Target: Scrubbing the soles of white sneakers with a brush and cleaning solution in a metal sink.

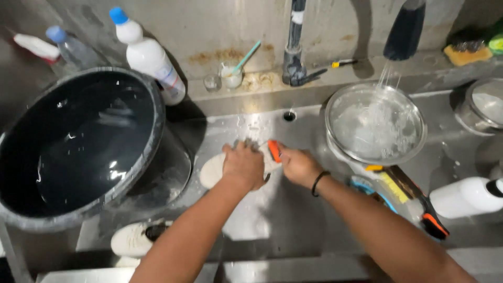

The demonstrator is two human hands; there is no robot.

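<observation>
My left hand (243, 165) is closed over a white shoe (220, 169), pressing it flat in the steel sink (272, 209) at centre. My right hand (296, 165) grips an orange-handled brush (273, 150) against the shoe. At 2 o'clock, water runs into a metal bowl (375, 124). At 9 o'clock sits a black bucket (78, 141); at 7 o'clock, a second white shoe (137, 238).

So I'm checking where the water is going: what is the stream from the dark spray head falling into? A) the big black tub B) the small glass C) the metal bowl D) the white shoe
C: the stream from the spray head falls into the metal bowl at the right of the sink, apart from the hands.
</observation>
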